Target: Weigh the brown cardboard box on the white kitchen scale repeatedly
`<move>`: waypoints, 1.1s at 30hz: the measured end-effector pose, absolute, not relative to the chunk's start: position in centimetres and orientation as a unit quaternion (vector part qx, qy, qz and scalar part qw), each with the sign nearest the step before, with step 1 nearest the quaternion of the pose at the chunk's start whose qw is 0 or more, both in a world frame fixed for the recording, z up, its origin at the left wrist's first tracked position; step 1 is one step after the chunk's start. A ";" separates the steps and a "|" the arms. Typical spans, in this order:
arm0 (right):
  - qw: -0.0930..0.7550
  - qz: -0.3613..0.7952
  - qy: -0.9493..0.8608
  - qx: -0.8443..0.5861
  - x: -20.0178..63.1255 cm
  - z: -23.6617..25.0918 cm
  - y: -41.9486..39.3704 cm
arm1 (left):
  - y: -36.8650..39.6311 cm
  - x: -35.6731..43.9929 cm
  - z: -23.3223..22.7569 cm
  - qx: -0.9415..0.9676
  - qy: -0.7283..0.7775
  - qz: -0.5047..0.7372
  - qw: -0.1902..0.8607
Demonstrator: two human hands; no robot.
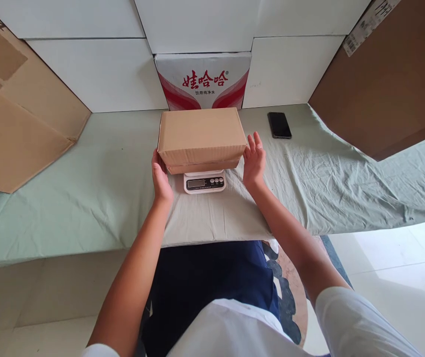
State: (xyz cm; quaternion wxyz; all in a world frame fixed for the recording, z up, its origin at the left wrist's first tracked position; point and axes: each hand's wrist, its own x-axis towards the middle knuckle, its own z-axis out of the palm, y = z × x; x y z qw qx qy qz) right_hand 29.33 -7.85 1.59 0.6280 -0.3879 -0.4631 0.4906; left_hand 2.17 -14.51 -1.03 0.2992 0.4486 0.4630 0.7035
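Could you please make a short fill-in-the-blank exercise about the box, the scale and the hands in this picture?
1. The cardboard box rests on a small white ____.
2. The left hand and the right hand are at the two ____ of the box.
3. The black phone lies on the green cloth, to the ____ of the box.
4. Behind the box stands a white carton with ____ lettering.

Missing words: scale; sides; right; red
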 end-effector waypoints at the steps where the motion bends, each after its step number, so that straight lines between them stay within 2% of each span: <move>1: 0.630 0.493 -0.459 -0.388 29.3 1.5 -7.8 | -14.5 2.2 -1.1 0.446 0.465 0.703 0.301; 14: 0.650 0.530 -0.403 -0.367 28.5 2.9 -8.9 | -14.8 3.2 0.1 0.428 0.455 0.716 0.312; 33: 0.631 0.548 -0.407 -0.370 28.5 2.1 -8.5 | -14.7 3.5 0.0 0.408 0.444 0.727 0.328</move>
